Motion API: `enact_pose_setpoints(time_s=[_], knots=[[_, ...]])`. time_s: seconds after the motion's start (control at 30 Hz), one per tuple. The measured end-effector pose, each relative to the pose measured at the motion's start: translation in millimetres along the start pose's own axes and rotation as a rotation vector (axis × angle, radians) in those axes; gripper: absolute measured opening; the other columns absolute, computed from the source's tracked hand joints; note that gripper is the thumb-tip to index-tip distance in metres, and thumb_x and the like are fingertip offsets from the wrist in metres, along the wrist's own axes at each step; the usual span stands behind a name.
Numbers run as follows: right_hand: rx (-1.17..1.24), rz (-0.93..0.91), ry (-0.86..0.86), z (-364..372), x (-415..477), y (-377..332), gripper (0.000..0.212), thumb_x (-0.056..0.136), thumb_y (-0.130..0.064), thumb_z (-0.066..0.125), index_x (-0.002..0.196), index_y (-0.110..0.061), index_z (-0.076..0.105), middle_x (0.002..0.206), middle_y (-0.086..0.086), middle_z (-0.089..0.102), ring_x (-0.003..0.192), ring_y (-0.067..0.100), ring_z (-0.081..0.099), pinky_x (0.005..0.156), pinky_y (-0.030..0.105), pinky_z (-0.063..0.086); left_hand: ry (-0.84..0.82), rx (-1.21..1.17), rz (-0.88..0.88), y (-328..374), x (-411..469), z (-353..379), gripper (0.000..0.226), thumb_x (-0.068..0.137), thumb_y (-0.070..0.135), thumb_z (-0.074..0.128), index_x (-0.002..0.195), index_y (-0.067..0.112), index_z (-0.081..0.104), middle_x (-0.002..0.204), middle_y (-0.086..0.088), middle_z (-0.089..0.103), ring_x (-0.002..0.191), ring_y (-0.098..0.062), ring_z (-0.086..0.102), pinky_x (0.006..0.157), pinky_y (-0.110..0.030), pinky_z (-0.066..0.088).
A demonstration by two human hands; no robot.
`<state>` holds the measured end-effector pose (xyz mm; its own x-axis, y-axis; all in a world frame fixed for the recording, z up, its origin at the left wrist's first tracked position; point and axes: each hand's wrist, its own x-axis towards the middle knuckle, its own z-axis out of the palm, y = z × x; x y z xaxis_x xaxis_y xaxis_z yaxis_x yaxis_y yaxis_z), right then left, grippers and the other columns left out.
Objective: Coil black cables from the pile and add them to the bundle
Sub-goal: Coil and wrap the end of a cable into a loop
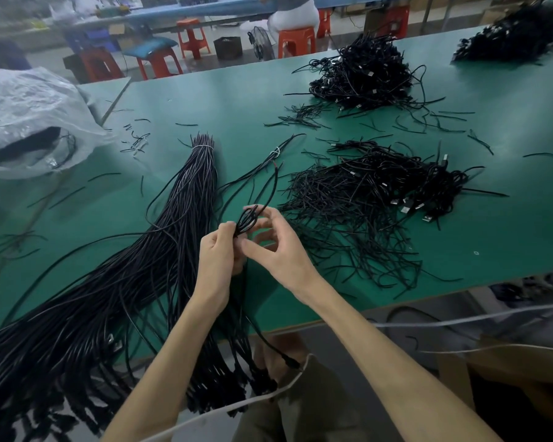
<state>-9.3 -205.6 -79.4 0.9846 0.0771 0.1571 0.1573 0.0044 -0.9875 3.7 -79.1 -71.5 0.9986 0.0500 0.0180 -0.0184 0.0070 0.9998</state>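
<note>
Black cable [248, 218] is held as a small, narrow coil of several loops just above the green bench [492, 218], between both hands. The left hand [217, 253] has its grip closed on the loops' lower end. The right hand [276, 250] curls thumb and forefinger round the upper loops, with its other fingers loose. To finish well, the person should probably keep the loops even and the pinch firm, since thin, smooth, springy cord tends to uncoil. The tail trails off the bench edge. A thick tied sheaf of long cables [189, 199] lies to the left, and a heap of coiled cables [380, 186] with metal plugs to the right.
</note>
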Motion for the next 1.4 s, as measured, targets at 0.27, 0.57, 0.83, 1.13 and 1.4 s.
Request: enact_pose_setpoints(time_s=[0.27, 0.57, 0.83, 1.13, 1.4], knots=[[-0.075, 0.032, -0.030, 1.1, -0.6, -1.2, 0.041, 0.090, -0.039, 0.077, 0.125, -0.020, 0.066, 0.122, -0.001, 0.064, 0.111, 0.006, 0.061, 0.099, 0.024, 0.048, 0.026, -0.021, -0.033, -2.4, 0.2, -1.8, 0.035, 0.083, 0.041, 0.050, 0.069, 0.016, 0.070, 0.062, -0.005, 0.049, 0.046, -0.011, 0.030, 0.043, -0.024, 0.023], [-0.093, 0.016, 0.084, 0.5, -0.1, 0.5, 0.020, 0.085, -0.024, 0.082, 0.095, -0.016, 0.067, 0.092, -0.004, 0.071, 0.092, 0.011, 0.065, 0.091, 0.044, 0.052, 0.005, -0.041, -0.065, -2.4, 2.8, -1.5, 0.029, 0.080, 0.031, 0.046, 0.052, 0.026, 0.044, 0.051, 0.006, 0.029, 0.042, -0.010, 0.016, 0.039, -0.017, 0.017], [-0.319, -0.076, 0.038, 7.3, -5.8, -0.1, 0.012, 0.098, -0.022, 0.066, 0.091, -0.024, 0.057, 0.093, -0.008, 0.066, 0.087, 0.004, 0.063, 0.080, 0.027, 0.052, -0.015, -0.078, -0.057, -0.2, 2.0, -2.1, 0.032, 0.085, 0.028, 0.044, 0.054, 0.023, 0.036, 0.049, 0.005, 0.030, 0.040, -0.010, 0.016, 0.039, -0.018, 0.017], [-0.650, -0.267, 0.006, 14.9, -14.8, -0.4, 0.022, 0.110, -0.031, 0.043, 0.101, -0.015, 0.055, 0.096, 0.002, 0.066, 0.081, 0.026, 0.062, 0.069, 0.049, 0.051, 0.039, -0.163, -0.136, 2.0, 3.5, -3.8, 0.048, 0.098, 0.023, 0.040, 0.049, 0.026, 0.042, 0.046, 0.009, 0.028, 0.037, -0.008, 0.015, 0.037, -0.017, 0.018], [-0.459, -0.326, -0.016, 9.9, -11.6, -0.1, 0.025, 0.108, -0.022, 0.051, 0.090, -0.007, 0.059, 0.072, -0.006, 0.055, 0.063, 0.012, 0.050, 0.060, 0.036, 0.044, 0.017, -0.190, -0.169, -2.3, 4.2, -10.5, 0.036, 0.088, 0.038, 0.045, 0.054, 0.026, 0.039, 0.052, 0.007, 0.025, 0.047, -0.014, 0.012, 0.043, -0.026, 0.014]])
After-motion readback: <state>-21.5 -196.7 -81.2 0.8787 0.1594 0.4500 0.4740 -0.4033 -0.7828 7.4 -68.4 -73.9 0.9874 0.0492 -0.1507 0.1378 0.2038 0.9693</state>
